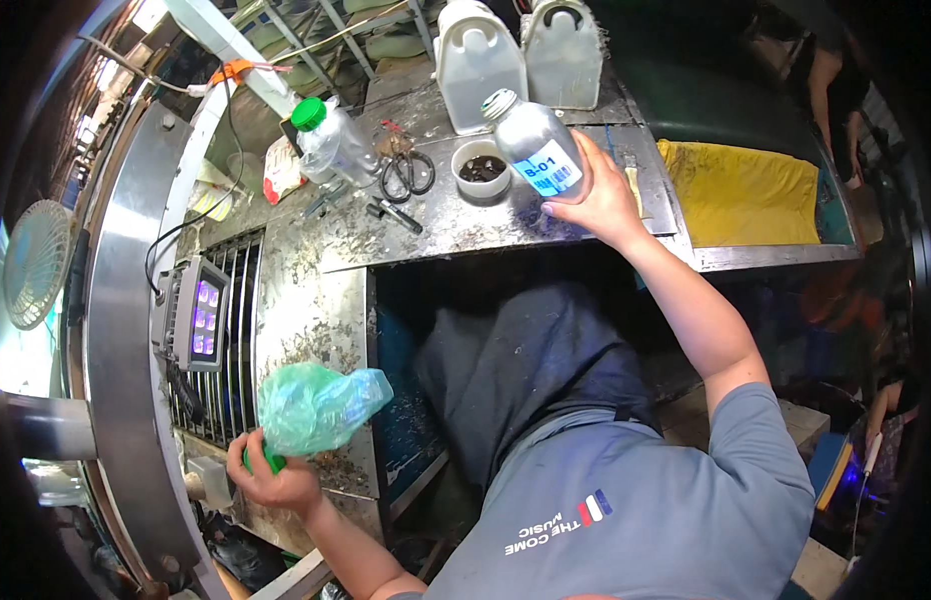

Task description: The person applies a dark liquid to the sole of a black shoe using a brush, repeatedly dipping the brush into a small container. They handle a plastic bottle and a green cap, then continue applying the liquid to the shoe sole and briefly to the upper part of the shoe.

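My right hand (606, 200) is wrapped round a silvery-grey bottle (548, 125) with a white and blue label. The bottle tilts left, its uncapped mouth just above and right of a small white cup (482, 185) with dark bits inside. Low on the left, my left hand (276, 485) closes on the green cap end of a crumpled, see-through green plastic thing (321, 408), which bulges up and right from the fingers. Whether it is a bag or a bottle in a bag, I cannot tell.
Black-handled scissors (407, 177), a black marker (396, 215) and a clear bottle with a green cap (331, 145) are on the stained metal bench. Two whitish plastic containers (481, 70) stand behind. A lit lamp (198, 315) is at left, a yellow cloth (741, 195) at right.
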### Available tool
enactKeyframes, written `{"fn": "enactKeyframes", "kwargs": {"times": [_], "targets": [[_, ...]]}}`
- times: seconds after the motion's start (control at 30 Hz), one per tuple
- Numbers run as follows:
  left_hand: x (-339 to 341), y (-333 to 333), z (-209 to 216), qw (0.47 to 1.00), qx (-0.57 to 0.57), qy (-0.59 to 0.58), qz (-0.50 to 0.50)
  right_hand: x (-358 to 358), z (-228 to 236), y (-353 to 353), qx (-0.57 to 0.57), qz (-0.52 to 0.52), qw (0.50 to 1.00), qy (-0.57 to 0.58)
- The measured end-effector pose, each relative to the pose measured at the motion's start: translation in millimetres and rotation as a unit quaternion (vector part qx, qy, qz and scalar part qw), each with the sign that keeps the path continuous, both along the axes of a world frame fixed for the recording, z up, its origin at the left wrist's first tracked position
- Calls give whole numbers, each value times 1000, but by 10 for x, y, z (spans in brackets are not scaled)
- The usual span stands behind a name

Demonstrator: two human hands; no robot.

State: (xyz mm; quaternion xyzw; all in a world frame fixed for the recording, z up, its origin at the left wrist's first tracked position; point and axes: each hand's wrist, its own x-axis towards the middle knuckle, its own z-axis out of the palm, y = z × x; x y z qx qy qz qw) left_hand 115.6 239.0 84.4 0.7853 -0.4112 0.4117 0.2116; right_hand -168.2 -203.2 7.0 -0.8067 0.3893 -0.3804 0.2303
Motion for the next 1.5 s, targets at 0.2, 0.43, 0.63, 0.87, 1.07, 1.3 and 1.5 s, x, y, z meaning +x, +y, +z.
{"fn": "enactKeyframes", "kwargs": {"times": [0.2,0.43,0.63,0.87,1.07,1.3,1.5], "targets": [[212,-243,-150,990,116,-80,-1,-89,73,151,21,40,998,-47],[657,-486,-941,970,231,71,20,-176,44,328,77,69,992,-69],[602,-407,-817,960,195,198,13,-202,21,470,101,71,989,-75],[367,-231,-526,940,62,334,24,-280,-11,576,104,90,986,-96],[39,-181,-626,848,-176,476,-152,-403,-11,769,89,104,988,-64],[89,-335,-327,972,-49,222,-52,-495,-66,915,89,122,986,-65],[341,-507,-90,970,42,215,102,-395,-258,1006,125,148,978,-76]]}}
